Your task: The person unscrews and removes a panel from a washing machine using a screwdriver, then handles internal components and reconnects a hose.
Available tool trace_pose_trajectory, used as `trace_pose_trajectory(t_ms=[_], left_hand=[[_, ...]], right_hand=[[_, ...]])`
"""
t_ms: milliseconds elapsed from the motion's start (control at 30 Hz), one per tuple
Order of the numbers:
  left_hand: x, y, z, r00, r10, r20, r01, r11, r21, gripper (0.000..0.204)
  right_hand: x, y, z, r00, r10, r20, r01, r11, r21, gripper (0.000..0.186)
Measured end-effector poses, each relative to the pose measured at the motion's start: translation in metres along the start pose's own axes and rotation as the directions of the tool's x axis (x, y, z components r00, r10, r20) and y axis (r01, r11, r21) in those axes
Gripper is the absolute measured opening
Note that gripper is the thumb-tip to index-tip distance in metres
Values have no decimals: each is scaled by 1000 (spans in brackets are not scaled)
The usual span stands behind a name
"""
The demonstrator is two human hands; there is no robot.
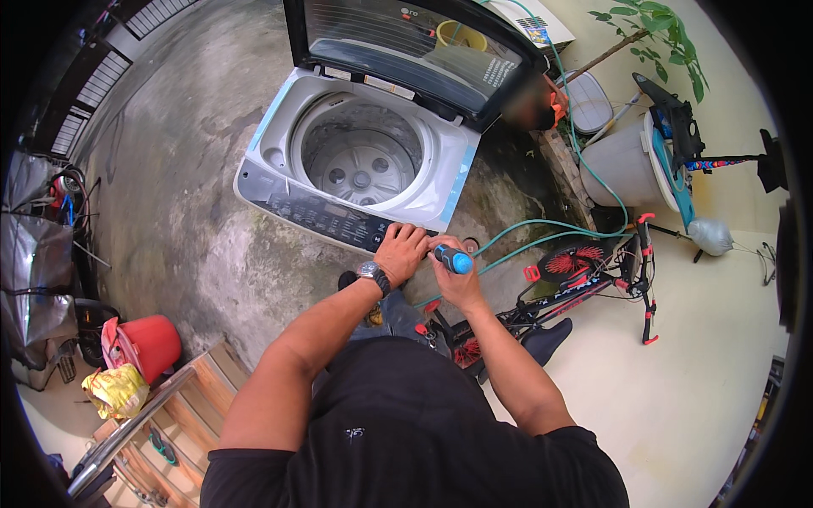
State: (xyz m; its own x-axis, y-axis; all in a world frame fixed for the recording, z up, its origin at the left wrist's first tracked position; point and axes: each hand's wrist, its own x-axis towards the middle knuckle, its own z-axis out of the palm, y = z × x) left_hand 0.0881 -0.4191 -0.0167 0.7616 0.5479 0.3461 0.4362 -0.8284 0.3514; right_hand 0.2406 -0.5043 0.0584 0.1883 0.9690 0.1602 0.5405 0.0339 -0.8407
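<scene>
A top-load washing machine [461, 165] stands before me, its dark glass lid [406, 42] raised and its metal drum [360, 161] bare to view. My left hand [403, 254], with a watch [373, 271] on the wrist, is closed over the front edge of the black control panel [318, 213], near its right end. Close beside it, my right hand [459, 286] is wrapped round a screwdriver with a blue and black handle [453, 259]. The screwdriver's tip is hidden by my fingers at the panel's front right corner.
A red and black bicycle [567, 292] lies at the right. A green hose [542, 223] runs past the machine's right side. A grey bin [614, 165] stands by the wall. At the left are a red bucket [157, 347] and a metal railing [140, 419].
</scene>
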Motion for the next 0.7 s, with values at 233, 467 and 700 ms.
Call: trace_pose_trajectory(t_ms=[233, 467, 700], left_hand=[[-2, 3, 0, 998, -44, 52, 45, 999, -16, 29], [0, 4, 0, 995, -102, 1, 101, 992, -81, 35], [-2, 4, -1, 981, -190, -30, 179, 960, -215, 39]], right_hand=[[-2, -1, 7, 976, 216, 1, -216, 972, 95, 24], [-1, 13, -3, 980, 169, 105, -191, 947, 257, 34], [0, 11, -9, 977, 160, 139, -187, 960, 210, 33]])
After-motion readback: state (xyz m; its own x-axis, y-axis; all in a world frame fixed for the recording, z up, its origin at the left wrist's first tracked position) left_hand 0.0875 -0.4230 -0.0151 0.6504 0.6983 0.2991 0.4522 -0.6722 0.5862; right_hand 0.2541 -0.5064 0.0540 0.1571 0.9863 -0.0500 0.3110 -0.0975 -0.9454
